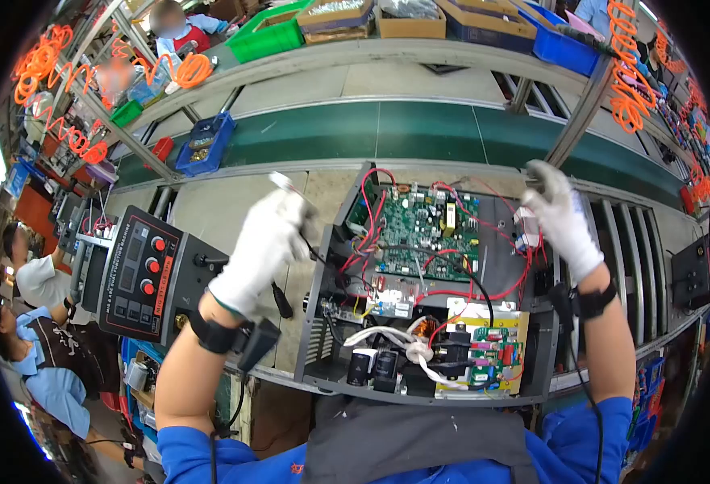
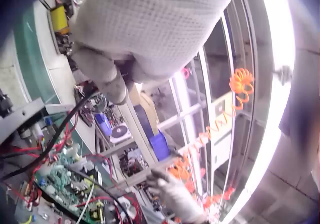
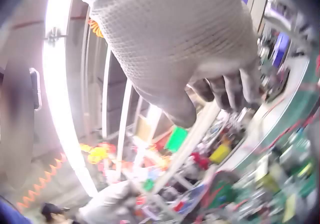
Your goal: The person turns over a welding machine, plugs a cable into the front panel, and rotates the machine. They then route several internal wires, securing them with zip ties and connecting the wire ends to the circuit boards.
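An opened welding machine (image 1: pixel 341 242) lies in front of me, with a green circuit board (image 1: pixel 419 222) and red wires inside. My left hand (image 1: pixel 262 246), white-gloved, is raised over its left edge. Its curled fingers pinch a black cable (image 2: pixel 75 109) that runs down toward the machine's inside. A small white piece (image 1: pixel 282 182) sticks out past those fingers. My right hand (image 1: pixel 563 222), also gloved, is over the machine's right edge beside a white block (image 1: pixel 526 226) with red wires. In the right wrist view, that hand's fingers (image 3: pixel 232 91) are loosely bent with nothing between them.
A control panel with red knobs (image 1: pixel 147 274) stands at the left. A black-handled tool (image 1: pixel 281 302) lies left of the machine. Metal rollers (image 1: pixel 633 258) are at the right. Behind runs a green conveyor belt (image 1: pixel 427 133), below a shelf with bins (image 1: pixel 266 36).
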Demonstrator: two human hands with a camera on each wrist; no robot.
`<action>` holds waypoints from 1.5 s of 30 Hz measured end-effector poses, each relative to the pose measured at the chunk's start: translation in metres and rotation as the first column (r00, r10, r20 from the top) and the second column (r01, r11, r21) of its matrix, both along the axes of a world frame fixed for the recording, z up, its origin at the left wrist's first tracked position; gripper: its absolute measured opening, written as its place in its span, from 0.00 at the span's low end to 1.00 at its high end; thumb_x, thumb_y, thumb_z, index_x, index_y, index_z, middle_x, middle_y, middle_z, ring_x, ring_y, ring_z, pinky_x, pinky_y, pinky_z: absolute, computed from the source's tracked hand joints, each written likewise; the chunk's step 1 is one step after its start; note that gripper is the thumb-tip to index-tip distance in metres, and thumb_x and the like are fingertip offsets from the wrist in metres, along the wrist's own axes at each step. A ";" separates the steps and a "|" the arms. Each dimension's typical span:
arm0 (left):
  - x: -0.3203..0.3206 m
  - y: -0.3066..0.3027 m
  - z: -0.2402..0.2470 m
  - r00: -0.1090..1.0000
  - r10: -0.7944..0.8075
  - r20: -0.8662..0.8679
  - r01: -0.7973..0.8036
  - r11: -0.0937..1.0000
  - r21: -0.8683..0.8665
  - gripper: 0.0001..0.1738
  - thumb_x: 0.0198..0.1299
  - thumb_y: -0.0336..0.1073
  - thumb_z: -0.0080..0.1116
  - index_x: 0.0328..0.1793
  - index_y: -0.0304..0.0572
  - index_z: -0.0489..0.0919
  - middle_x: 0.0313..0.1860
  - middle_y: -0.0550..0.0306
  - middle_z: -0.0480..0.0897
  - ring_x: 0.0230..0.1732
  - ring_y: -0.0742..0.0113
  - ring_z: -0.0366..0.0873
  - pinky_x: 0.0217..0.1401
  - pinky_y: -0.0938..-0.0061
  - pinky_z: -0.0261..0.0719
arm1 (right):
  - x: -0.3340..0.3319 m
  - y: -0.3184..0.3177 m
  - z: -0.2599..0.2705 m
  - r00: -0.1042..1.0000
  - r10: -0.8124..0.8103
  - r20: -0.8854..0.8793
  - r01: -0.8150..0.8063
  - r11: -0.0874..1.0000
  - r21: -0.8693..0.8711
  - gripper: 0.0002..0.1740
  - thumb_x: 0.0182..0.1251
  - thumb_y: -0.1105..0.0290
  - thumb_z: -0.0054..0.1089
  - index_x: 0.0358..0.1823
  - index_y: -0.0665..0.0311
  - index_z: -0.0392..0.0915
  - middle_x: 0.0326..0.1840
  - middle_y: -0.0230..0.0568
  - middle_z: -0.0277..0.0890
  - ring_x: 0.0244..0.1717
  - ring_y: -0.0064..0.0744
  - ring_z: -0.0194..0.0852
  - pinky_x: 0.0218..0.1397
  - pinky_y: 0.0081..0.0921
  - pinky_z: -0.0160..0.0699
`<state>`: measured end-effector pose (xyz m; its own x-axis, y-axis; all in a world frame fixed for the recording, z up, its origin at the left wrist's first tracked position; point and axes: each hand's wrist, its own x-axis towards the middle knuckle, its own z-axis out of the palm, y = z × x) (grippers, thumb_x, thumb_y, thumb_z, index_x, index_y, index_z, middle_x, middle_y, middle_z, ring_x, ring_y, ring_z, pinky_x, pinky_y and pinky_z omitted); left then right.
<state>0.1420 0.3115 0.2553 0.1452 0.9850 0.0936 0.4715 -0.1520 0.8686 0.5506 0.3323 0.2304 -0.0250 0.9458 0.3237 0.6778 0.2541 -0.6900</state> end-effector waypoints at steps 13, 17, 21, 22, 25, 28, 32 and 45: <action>0.074 -0.039 0.014 0.816 -0.200 -0.542 0.416 0.855 0.310 0.10 0.60 0.36 0.61 0.44 0.40 0.84 0.29 0.53 0.83 0.31 0.58 0.80 0.36 0.67 0.77 | -0.122 -0.043 0.032 0.731 0.542 -0.416 -0.643 0.750 -0.154 0.12 0.64 0.76 0.58 0.49 0.66 0.74 0.36 0.34 0.73 0.38 0.22 0.74 0.42 0.21 0.76; 0.078 -0.038 -0.004 0.856 -0.200 -0.476 0.440 0.767 0.467 0.12 0.59 0.31 0.61 0.50 0.39 0.82 0.39 0.52 0.83 0.29 0.62 0.79 0.34 0.69 0.78 | -0.127 -0.051 0.017 0.770 0.440 -0.462 -0.549 0.827 -0.126 0.09 0.63 0.75 0.61 0.44 0.65 0.74 0.34 0.33 0.73 0.34 0.19 0.72 0.40 0.20 0.75; 0.093 -0.038 -0.005 0.980 -0.096 0.176 0.123 0.981 -0.149 0.16 0.66 0.28 0.55 0.58 0.32 0.76 0.36 0.65 0.79 0.31 0.84 0.73 0.33 0.87 0.73 | -0.127 -0.044 0.007 0.837 0.379 -0.394 -0.452 0.885 -0.109 0.10 0.62 0.74 0.63 0.43 0.66 0.74 0.33 0.33 0.73 0.33 0.18 0.71 0.39 0.18 0.75; 0.094 -0.035 -0.005 0.987 -0.113 0.117 0.130 0.981 -0.144 0.14 0.64 0.27 0.56 0.56 0.34 0.78 0.35 0.63 0.79 0.31 0.81 0.74 0.33 0.84 0.74 | -0.125 -0.044 0.011 0.843 0.364 -0.397 -0.456 0.874 -0.168 0.11 0.62 0.75 0.63 0.45 0.66 0.74 0.34 0.34 0.75 0.35 0.19 0.72 0.40 0.19 0.75; 0.095 -0.022 -0.007 0.964 -0.171 -0.202 0.193 0.977 0.095 0.11 0.61 0.28 0.57 0.50 0.37 0.81 0.33 0.59 0.80 0.30 0.71 0.77 0.33 0.77 0.76 | -0.112 -0.041 -0.006 0.741 0.336 -0.582 -0.553 0.796 -0.245 0.14 0.63 0.73 0.62 0.49 0.66 0.75 0.39 0.38 0.78 0.37 0.21 0.76 0.43 0.20 0.77; 0.095 -0.008 -0.027 0.795 -0.205 -0.570 0.393 0.891 0.226 0.08 0.59 0.32 0.59 0.43 0.40 0.83 0.32 0.52 0.80 0.31 0.57 0.80 0.35 0.67 0.79 | -0.075 -0.039 0.002 0.838 0.237 -0.491 -0.365 0.914 -0.181 0.18 0.66 0.71 0.59 0.56 0.68 0.74 0.46 0.42 0.80 0.41 0.23 0.79 0.46 0.20 0.79; 0.096 0.010 -0.067 0.454 -0.283 -0.844 0.533 0.846 0.003 0.05 0.57 0.33 0.57 0.35 0.41 0.80 0.33 0.50 0.78 0.33 0.51 0.81 0.33 0.62 0.79 | -0.039 -0.044 0.019 0.690 0.064 -0.721 -0.251 0.956 -0.155 0.16 0.68 0.75 0.55 0.57 0.71 0.74 0.44 0.35 0.78 0.40 0.16 0.73 0.46 0.15 0.74; 0.103 0.027 -0.085 0.183 -0.334 -0.925 0.626 0.765 -0.152 0.04 0.49 0.30 0.56 0.32 0.45 0.79 0.34 0.52 0.78 0.35 0.53 0.82 0.32 0.60 0.80 | 0.003 -0.056 0.021 0.663 -0.038 -0.748 -0.058 0.993 -0.102 0.16 0.71 0.72 0.54 0.56 0.72 0.73 0.46 0.41 0.80 0.40 0.19 0.77 0.47 0.18 0.78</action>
<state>0.2452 0.3388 0.1704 0.7140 0.6534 -0.2515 0.6497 -0.7522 -0.1099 0.5534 0.2766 0.2515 0.1700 0.9763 0.1343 -0.0805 0.1496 -0.9855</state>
